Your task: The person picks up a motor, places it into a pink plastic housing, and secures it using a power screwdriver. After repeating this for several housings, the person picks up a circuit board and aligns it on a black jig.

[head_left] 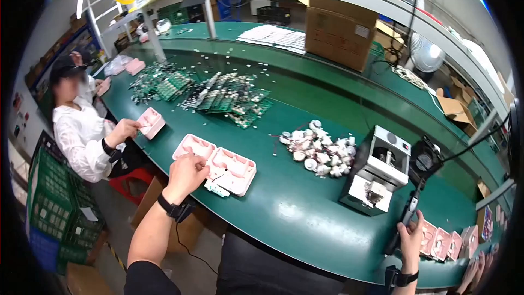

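An opened pink plastic casing (240,170) lies on the bench in front of me, its two halves side by side. My left hand (187,176) is over the left half, with fingers curled and thumb and fingertips together; what they pinch is hidden. A small circuit board (216,188) with thin wires sticks out at the casing's near edge. To the right, my right hand (410,236) is closed around a long black electric screwdriver (406,216). It is beside a metal box-shaped machine (376,172), which looks like a screw feeder.
Small white round parts with wires (319,148) are heaped left of the machine. Green circuit boards (229,95) pile up farther back. Several pink casings (439,242) line the right edge, near another person's hands (474,273). At left, a seated co-worker (82,125) holds a pink casing (150,123).
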`<action>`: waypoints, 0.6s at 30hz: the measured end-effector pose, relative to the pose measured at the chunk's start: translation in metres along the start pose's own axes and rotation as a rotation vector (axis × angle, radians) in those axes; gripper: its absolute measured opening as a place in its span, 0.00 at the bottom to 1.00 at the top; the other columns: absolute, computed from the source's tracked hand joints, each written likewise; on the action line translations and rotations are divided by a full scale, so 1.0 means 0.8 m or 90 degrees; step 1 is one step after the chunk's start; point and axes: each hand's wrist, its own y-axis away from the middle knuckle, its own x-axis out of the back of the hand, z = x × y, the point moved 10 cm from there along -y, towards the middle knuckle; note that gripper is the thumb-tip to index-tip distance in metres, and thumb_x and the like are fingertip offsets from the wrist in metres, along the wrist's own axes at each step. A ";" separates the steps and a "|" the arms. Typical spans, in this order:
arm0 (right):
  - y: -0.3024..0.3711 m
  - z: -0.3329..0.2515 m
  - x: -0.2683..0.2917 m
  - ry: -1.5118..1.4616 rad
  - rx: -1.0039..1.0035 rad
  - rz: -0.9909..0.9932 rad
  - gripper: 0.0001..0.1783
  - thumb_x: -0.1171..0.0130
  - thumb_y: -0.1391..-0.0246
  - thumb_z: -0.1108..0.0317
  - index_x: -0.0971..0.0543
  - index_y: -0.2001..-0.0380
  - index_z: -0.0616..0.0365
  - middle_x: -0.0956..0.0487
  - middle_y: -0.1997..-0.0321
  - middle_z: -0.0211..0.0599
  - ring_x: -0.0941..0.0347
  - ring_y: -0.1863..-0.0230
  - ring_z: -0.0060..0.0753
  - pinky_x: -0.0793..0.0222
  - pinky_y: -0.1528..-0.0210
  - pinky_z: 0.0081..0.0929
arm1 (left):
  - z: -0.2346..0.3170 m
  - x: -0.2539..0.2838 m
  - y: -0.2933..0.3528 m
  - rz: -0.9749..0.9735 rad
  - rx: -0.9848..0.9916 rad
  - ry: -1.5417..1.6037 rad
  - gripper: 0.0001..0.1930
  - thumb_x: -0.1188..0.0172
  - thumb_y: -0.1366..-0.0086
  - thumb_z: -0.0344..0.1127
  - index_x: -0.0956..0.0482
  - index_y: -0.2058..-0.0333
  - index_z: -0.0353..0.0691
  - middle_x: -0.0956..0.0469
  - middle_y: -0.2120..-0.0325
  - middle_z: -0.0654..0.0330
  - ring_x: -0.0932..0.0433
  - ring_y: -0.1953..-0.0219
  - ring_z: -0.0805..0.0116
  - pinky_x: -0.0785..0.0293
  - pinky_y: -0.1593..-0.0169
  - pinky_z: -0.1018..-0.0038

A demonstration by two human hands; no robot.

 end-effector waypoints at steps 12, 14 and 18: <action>0.167 -0.160 -0.120 0.352 0.362 0.076 0.33 0.31 0.46 0.66 0.31 0.39 0.63 0.23 0.46 0.53 0.23 0.49 0.49 0.27 0.48 0.38 | 0.265 -0.058 0.093 -0.043 -0.125 0.113 0.09 0.33 0.45 0.40 0.15 0.74 0.40 0.19 0.78 0.58 0.19 0.73 0.59 0.23 0.68 0.65; 0.172 -0.154 -0.136 0.316 0.360 0.083 0.32 0.32 0.45 0.67 0.31 0.39 0.63 0.22 0.47 0.53 0.22 0.50 0.49 0.27 0.48 0.38 | 0.289 -0.048 0.092 -0.063 -0.152 0.117 0.09 0.33 0.43 0.41 0.15 0.74 0.41 0.19 0.77 0.57 0.19 0.73 0.58 0.23 0.68 0.64; 0.164 -0.127 -0.141 0.240 0.326 0.087 0.30 0.33 0.44 0.68 0.31 0.40 0.64 0.21 0.51 0.52 0.21 0.53 0.50 0.26 0.50 0.38 | 0.295 -0.031 0.051 -0.205 -0.163 0.128 0.11 0.35 0.39 0.43 0.15 0.72 0.41 0.18 0.75 0.56 0.18 0.72 0.55 0.23 0.67 0.63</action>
